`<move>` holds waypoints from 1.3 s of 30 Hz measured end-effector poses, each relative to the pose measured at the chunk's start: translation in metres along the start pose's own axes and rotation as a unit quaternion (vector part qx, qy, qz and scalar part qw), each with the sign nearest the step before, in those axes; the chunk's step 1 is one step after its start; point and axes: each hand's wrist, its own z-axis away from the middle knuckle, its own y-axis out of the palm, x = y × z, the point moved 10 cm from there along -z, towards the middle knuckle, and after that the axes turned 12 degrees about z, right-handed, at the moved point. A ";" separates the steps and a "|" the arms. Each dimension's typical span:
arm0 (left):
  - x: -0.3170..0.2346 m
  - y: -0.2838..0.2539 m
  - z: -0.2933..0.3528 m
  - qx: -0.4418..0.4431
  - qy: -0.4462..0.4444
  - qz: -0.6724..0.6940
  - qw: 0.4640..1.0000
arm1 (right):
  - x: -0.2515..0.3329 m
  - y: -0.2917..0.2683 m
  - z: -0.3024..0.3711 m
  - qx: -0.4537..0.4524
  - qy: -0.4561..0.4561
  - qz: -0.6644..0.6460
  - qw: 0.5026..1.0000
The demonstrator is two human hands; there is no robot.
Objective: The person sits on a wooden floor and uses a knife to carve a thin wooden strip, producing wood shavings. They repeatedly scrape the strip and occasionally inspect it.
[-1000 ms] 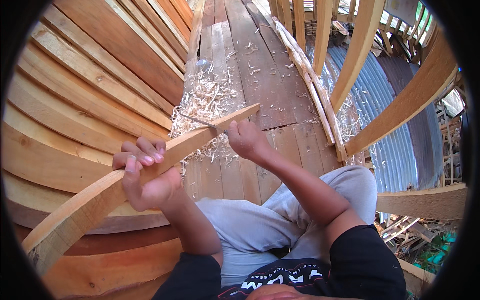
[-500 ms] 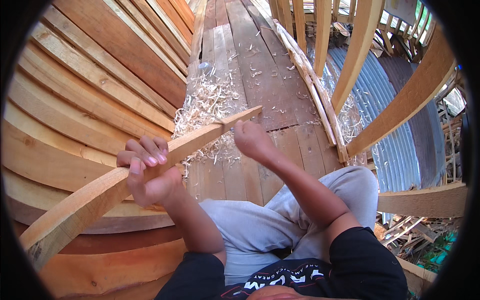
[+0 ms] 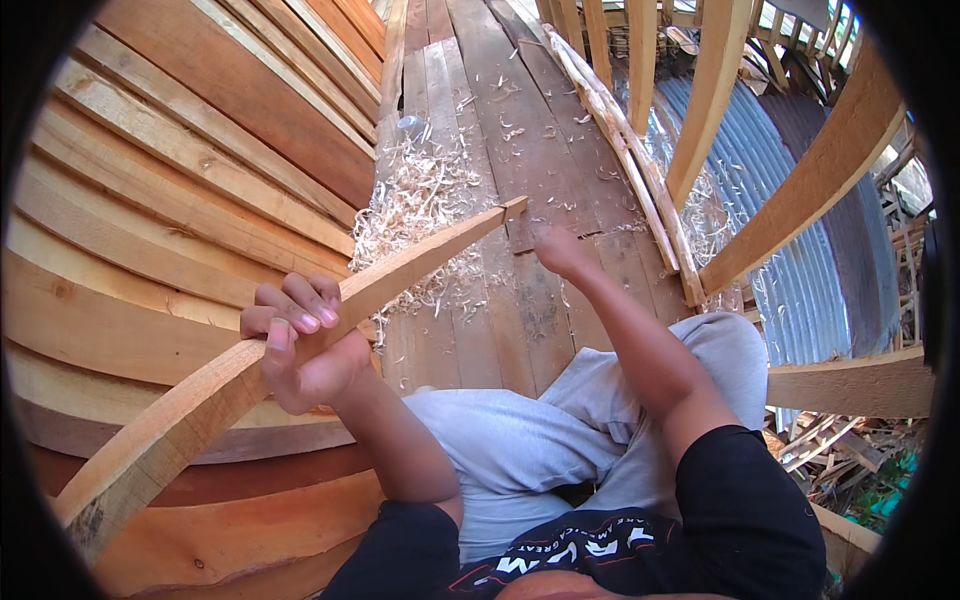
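Note:
A long curved timber (image 3: 400, 275) slants from the lower left up to a narrow tip near the middle of the floor. My left hand (image 3: 305, 345) grips it partway along, fingers over the top edge and thumb toward me. Just below and right of the tip, my right hand (image 3: 560, 250) is closed in a fist and slightly blurred. What it holds is hidden or too faint to name. A gap shows between this fist and the timber. Pale curled wood shavings (image 3: 415, 195) lie in a heap beyond the timber.
Stacked curved planks (image 3: 150, 200) form a wall on my left. Upright wooden ribs (image 3: 705, 110) rise on the right, with a peeled pole (image 3: 625, 145) along the floorboards (image 3: 540, 130). Corrugated metal sheets (image 3: 770, 210) lie outside. A small clear container (image 3: 410, 125) stands by the shavings.
My right fist has moved right along the timber toward its tip and away from its surface. My left hand keeps its grip on the timber. The view has shifted slightly.

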 end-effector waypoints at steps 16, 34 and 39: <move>-0.005 -0.006 0.002 -0.009 -0.013 -0.022 1.000 | 0.116 -0.059 0.055 -0.043 0.001 -0.144 0.989; -0.004 -0.004 0.002 0.019 -0.010 -0.012 1.000 | 0.133 -0.078 0.071 0.006 0.001 -0.115 0.993; 0.007 0.019 0.005 0.035 -0.030 -0.017 0.999 | 0.020 -0.017 0.011 -0.068 0.052 -0.074 0.994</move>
